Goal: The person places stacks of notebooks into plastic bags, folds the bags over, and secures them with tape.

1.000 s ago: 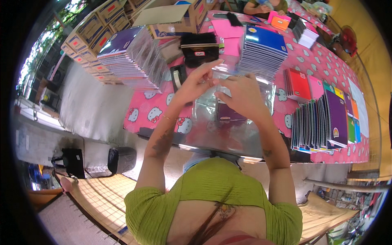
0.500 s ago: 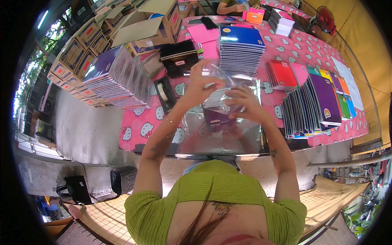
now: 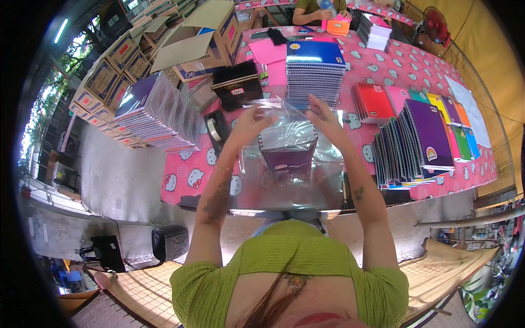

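The hands have just come apart. A second ago they nearly met over the middle of the film (image 3: 298, 189); now the left hand (image 3: 255, 126) sits at 10 to 11 o'clock from the purple book (image 3: 289, 159) and the right hand (image 3: 326, 121) at 1 to 2, with a loose, shiny rise of film between them. The left has its fingers curled in at the film's upper part and looks to be pinching it, though the glare keeps me from being sure. The right, which reached across the book half a second ago, is off to its own side, fingers parted, the tips at the film; whether it has hold of any, I can't tell. So the book lies in plain sight in the middle, at the near edge of the pink cloth (image 3: 395, 71), film over its top and more spread out toward 6 o'clock; whether film also runs underneath, I can't make out. To my eye the parting means the wrapping is at the stage of spreading and straightening the film, for it stands up in folds and doesn't yet hug the book. Around it, the tape (image 3: 215, 130) waits at 10 o'clock, within easy reach and untouched, the black box (image 3: 236, 92) at 11, the blue stack (image 3: 314, 75) just past 12, and the red books (image 3: 374, 101) at 2.
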Motion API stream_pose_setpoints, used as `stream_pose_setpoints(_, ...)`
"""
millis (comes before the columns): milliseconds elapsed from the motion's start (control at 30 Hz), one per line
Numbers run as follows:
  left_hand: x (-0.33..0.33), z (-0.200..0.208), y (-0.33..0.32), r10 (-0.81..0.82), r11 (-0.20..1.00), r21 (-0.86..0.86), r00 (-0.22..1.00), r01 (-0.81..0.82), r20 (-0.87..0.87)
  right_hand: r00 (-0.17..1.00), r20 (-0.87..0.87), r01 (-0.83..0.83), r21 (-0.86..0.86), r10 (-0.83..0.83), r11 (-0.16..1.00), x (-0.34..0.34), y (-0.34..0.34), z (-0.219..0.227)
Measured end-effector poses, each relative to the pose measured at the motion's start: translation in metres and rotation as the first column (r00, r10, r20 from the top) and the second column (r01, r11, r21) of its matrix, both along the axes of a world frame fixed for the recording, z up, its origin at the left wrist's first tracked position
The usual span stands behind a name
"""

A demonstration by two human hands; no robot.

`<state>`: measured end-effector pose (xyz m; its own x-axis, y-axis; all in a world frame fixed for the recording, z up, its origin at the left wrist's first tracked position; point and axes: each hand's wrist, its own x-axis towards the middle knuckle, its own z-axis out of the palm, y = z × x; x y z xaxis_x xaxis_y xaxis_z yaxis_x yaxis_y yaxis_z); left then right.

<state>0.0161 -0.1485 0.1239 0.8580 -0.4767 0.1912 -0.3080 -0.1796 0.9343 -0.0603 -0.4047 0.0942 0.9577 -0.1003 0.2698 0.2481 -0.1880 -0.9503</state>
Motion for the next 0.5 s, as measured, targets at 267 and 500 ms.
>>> stream_pose_setpoints(267,0.011,-0.019,0.012,-0.053,0.958,-0.285,0.993,0.021,-0.107,0.935,-0.174,-0.331,-0.124,0.308,0.935,0.035,0.02,0.034)
stream_pose_setpoints(500,0.0,-0.003,-0.008,0.028,0.996,0.067,0.94,-0.054,0.34,0.888,-0.238,-0.423,-0.086,0.393,0.902,0.029,0.019,0.033)
